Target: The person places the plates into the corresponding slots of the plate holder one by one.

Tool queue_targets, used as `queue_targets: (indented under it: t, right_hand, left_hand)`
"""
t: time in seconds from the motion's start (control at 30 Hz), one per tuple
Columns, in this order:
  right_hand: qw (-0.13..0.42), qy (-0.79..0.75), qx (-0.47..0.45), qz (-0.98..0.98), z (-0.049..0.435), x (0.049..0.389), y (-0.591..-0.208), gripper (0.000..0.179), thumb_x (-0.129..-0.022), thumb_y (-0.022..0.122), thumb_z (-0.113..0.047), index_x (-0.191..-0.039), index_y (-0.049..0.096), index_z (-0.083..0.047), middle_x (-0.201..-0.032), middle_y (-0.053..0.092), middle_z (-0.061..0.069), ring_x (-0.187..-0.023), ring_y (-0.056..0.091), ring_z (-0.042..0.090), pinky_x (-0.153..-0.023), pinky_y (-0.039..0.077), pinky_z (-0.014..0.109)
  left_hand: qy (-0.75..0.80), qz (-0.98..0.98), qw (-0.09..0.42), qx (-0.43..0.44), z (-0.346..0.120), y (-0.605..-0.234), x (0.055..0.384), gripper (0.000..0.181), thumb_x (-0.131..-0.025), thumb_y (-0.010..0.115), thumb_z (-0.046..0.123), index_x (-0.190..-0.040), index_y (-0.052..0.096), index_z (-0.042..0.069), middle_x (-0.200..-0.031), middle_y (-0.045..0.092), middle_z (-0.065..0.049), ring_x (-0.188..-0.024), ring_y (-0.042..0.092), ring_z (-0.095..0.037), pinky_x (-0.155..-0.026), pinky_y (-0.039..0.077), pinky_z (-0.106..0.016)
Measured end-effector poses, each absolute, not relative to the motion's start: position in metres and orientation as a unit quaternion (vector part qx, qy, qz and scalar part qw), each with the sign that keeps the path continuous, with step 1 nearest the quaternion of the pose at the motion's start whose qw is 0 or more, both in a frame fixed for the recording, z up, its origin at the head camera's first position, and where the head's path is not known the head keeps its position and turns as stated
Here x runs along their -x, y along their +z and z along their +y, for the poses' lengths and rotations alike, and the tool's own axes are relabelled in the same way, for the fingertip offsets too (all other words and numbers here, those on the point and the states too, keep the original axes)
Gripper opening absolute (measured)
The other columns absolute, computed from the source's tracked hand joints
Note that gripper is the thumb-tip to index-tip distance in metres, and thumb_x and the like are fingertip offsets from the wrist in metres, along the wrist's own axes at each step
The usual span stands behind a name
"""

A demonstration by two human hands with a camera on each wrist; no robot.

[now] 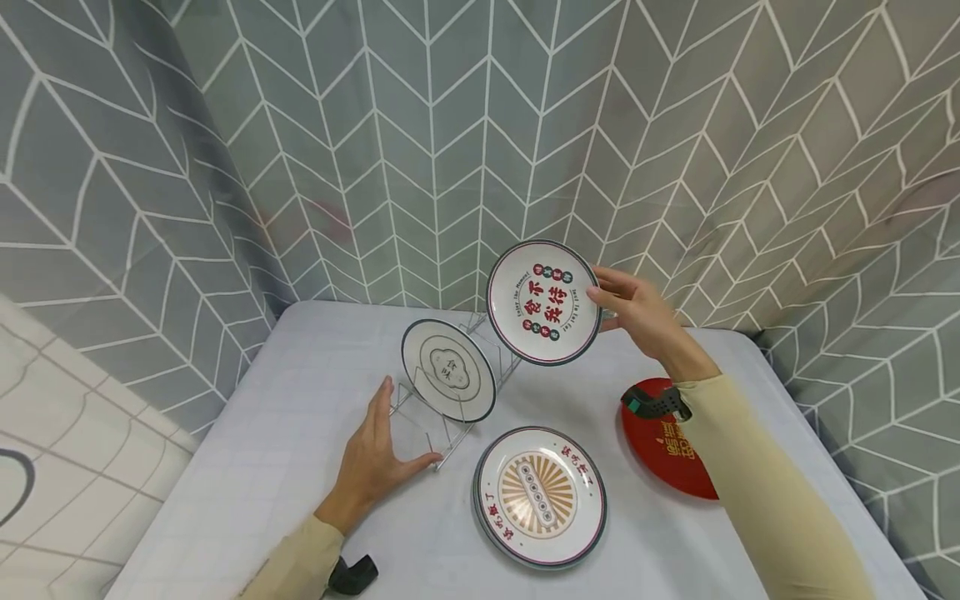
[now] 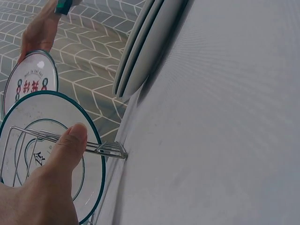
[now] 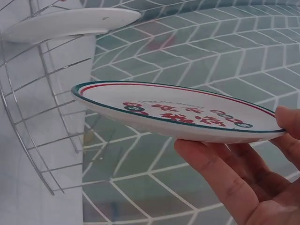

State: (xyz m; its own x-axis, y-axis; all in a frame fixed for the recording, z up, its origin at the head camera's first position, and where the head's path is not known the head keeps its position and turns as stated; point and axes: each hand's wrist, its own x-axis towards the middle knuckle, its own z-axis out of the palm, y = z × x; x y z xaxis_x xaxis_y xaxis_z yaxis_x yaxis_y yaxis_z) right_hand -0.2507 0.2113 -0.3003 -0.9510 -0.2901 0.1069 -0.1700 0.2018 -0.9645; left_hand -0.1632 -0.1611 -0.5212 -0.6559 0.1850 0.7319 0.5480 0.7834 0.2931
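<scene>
My right hand point(image 1: 637, 308) pinches the rim of a white plate with red characters point(image 1: 543, 302), held upright in the air above the back of a wire dish rack point(image 1: 480, 367). In the right wrist view the fingers point(image 3: 234, 183) lie under this plate point(image 3: 178, 110), thumb on top of its rim. One white plate with a grey cloud pattern point(image 1: 448, 369) stands in the rack's front slot. My left hand point(image 1: 375, 450) rests flat on the table, its thumb point(image 2: 70, 145) against the rack's front wire point(image 2: 110, 149).
A white plate with a gold sunburst point(image 1: 540, 496) lies flat on the grey table point(image 1: 300, 417) in front of the rack. A red plate point(image 1: 660, 450) lies to its right, partly under my right forearm. A patterned curtain point(image 1: 450, 125) hangs close behind.
</scene>
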Motion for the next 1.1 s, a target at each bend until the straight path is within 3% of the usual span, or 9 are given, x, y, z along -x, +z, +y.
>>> queue_targets:
  t: [0.17, 0.33, 0.6, 0.93, 1.1]
  right_hand:
    - [0.059, -0.578, 0.169, 0.796, 0.192, 0.267, -0.308, 0.048, -0.100, 0.055, -0.014, -0.145, 0.044, 0.000, -0.123, 0.060, 0.011, -0.093, 0.065, 0.010, -0.070, 0.061, 0.033]
    - [0.070, -0.553, 0.189, 0.808, 0.173, 0.273, -0.316, 0.046, -0.100, 0.055, -0.013, -0.144, 0.047, -0.003, -0.127, 0.057, 0.026, -0.093, 0.065, 0.015, -0.070, 0.062, 0.037]
    - [0.085, -0.529, 0.186, 0.823, 0.153, 0.276, -0.328, 0.045, -0.100, 0.056, -0.015, -0.144, 0.049, -0.006, -0.131, 0.057, 0.025, -0.105, 0.062, 0.039, -0.073, 0.062, 0.044]
    - [0.098, -0.495, 0.232, 0.832, 0.135, 0.280, -0.353, 0.047, -0.100, 0.056, -0.015, -0.145, 0.047, -0.006, -0.131, 0.060, 0.023, -0.103, 0.066, 0.036, -0.068, 0.062, 0.040]
    - [0.116, -0.489, 0.256, 0.826, 0.130, 0.285, -0.365, 0.045, -0.099, 0.057, -0.014, -0.143, 0.050, -0.006, -0.131, 0.058, 0.023, -0.101, 0.066, 0.037, -0.068, 0.061, 0.046]
  left_hand:
    - [-0.252, -0.872, 0.362, 0.213, -0.160, -0.522, 0.162, 0.137, -0.050, 0.088, 0.063, -0.149, 0.027, -0.011, -0.149, 0.041, -0.027, -0.129, 0.052, -0.039, -0.090, 0.056, -0.042]
    - [-0.253, -0.873, 0.360, 0.212, -0.160, -0.522, 0.160, 0.136, -0.054, 0.084, 0.067, -0.149, 0.027, -0.011, -0.148, 0.041, -0.027, -0.128, 0.052, -0.040, -0.089, 0.056, -0.042]
    - [-0.245, -0.878, 0.354, 0.211, -0.159, -0.522, 0.162, 0.137, -0.052, 0.087, 0.063, -0.149, 0.025, -0.010, -0.149, 0.040, -0.027, -0.129, 0.052, -0.038, -0.087, 0.057, -0.041]
    - [-0.240, -0.880, 0.353, 0.206, -0.161, -0.521, 0.164, 0.135, -0.055, 0.083, 0.068, -0.149, 0.026, -0.010, -0.150, 0.040, -0.025, -0.128, 0.053, -0.037, -0.085, 0.058, -0.040]
    - [-0.240, -0.882, 0.350, 0.204, -0.162, -0.521, 0.163, 0.134, -0.057, 0.081, 0.071, -0.149, 0.026, -0.010, -0.150, 0.040, -0.025, -0.129, 0.052, -0.037, -0.088, 0.057, -0.039]
